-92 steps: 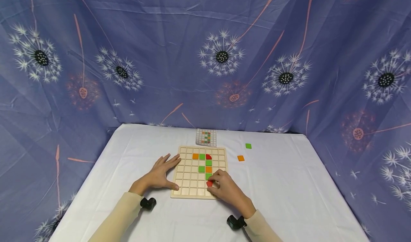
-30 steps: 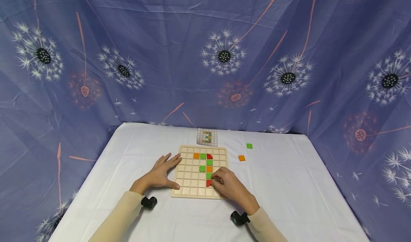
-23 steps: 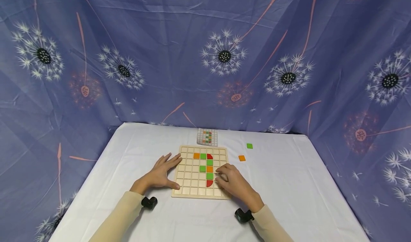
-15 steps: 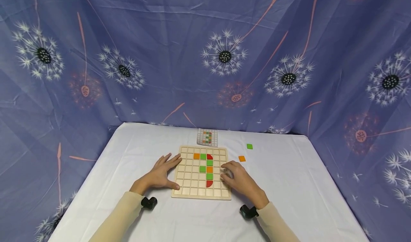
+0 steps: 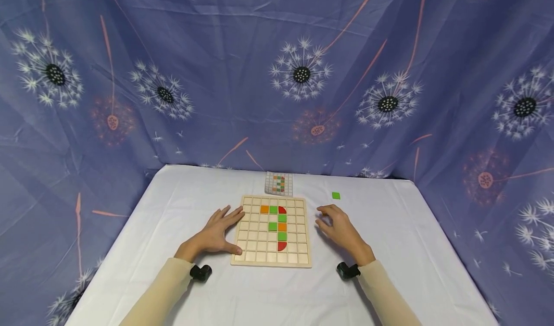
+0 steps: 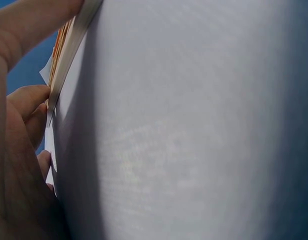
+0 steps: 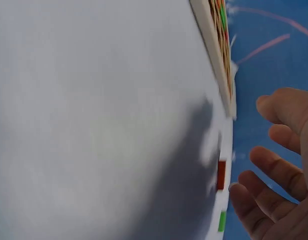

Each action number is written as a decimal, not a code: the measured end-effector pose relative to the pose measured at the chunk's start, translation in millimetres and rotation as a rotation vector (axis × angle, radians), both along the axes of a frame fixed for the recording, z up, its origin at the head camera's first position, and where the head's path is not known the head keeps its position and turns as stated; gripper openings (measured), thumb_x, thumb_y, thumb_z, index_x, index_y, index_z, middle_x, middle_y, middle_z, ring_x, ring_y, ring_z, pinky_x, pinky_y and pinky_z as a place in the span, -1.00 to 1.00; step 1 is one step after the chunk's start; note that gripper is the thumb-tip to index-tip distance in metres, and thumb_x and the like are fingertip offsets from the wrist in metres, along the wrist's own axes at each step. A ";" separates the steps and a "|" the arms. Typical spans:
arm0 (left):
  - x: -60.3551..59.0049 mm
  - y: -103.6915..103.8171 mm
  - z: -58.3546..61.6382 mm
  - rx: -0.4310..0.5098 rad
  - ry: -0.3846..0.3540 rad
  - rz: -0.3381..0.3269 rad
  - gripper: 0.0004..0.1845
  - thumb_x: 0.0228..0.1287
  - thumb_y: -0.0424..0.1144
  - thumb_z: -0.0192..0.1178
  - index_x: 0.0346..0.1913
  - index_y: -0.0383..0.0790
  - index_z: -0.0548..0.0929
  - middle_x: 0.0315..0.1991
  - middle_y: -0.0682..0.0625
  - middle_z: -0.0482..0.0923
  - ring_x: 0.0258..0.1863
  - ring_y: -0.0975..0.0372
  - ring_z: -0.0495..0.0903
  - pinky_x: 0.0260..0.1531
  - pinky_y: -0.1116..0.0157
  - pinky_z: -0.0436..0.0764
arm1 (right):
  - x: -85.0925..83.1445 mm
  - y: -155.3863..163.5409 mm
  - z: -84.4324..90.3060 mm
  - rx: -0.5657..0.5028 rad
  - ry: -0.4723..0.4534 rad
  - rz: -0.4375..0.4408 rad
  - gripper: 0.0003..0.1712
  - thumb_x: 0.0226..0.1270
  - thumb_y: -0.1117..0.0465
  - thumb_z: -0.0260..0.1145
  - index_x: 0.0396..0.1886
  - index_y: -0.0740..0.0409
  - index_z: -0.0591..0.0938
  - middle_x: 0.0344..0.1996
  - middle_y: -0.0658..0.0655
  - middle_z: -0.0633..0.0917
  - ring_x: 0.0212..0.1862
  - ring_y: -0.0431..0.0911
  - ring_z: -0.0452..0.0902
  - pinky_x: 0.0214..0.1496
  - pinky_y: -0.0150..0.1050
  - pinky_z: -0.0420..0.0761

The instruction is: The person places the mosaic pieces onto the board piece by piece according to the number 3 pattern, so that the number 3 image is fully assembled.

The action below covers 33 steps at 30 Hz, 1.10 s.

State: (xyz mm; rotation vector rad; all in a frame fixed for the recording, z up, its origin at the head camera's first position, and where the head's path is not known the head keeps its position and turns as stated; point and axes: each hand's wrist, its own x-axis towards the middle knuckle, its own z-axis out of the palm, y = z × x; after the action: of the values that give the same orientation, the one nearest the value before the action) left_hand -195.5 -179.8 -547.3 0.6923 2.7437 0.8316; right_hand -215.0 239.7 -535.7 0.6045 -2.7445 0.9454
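Observation:
A wooden grid board (image 5: 258, 257) bears several coloured tiles: orange and green squares, plus an upper red quarter-round tile (image 5: 282, 210) and a lower red one (image 5: 282, 246). My left hand (image 5: 211, 234) rests at the board's left edge, fingers spread, thumb on the near left corner. Right of the board, my right hand (image 5: 344, 228) hovers over the cloth with thumb and fingers apart, holding nothing. Below its fingertips lies a loose orange tile (image 7: 221, 175), mostly hidden by the hand in the head view. A loose green tile (image 5: 335, 195) lies farther back.
Behind the board lies a pattern card (image 5: 279, 184) printed with a grid of coloured squares. White cloth (image 5: 415, 230) covers the table. A blue dandelion-print curtain (image 5: 233, 76) hangs behind and at both sides.
My right hand has let go of the lower red quarter-round tile, which now lies in its board cell, and has moved right and back over the orange tile. The left hand stays put.

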 end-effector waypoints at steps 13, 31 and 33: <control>-1.1 -0.6 0.4 -0.003 0.014 -0.007 0.31 -0.20 0.37 0.56 0.62 -0.13 0.23 0.68 -0.02 0.02 0.65 -0.23 -0.16 0.57 -0.32 -0.18 | -34.4 30.6 -12.3 -0.255 -0.171 -0.158 -0.42 0.40 0.22 0.43 0.35 0.31 0.55 0.20 0.37 0.63 0.12 0.23 0.64 0.14 0.11 0.69; 1.1 0.1 -2.2 0.018 0.029 -0.015 0.30 -0.20 0.39 0.55 0.60 -0.15 0.26 0.67 -0.03 0.06 0.65 -0.24 -0.13 0.56 -0.33 -0.16 | -62.0 45.1 -16.3 -0.265 -0.199 -0.328 -0.37 0.38 0.20 0.41 0.39 0.31 0.50 0.14 0.40 0.61 0.11 0.25 0.58 0.17 0.14 0.63; 0.8 0.4 -2.8 0.020 0.034 -0.013 0.30 -0.21 0.38 0.55 0.60 -0.15 0.26 0.67 -0.03 0.06 0.64 -0.24 -0.12 0.56 -0.33 -0.16 | -65.8 46.5 -16.5 -0.234 -0.188 -0.325 -0.36 0.38 0.20 0.41 0.39 0.33 0.49 0.14 0.42 0.60 0.10 0.25 0.58 0.15 0.14 0.63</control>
State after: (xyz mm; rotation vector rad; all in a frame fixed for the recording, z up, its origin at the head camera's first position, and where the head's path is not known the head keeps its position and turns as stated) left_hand -194.7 -179.4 -550.1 0.7340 2.7611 0.8536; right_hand -280.8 286.2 -552.3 0.0291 -2.7110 1.2642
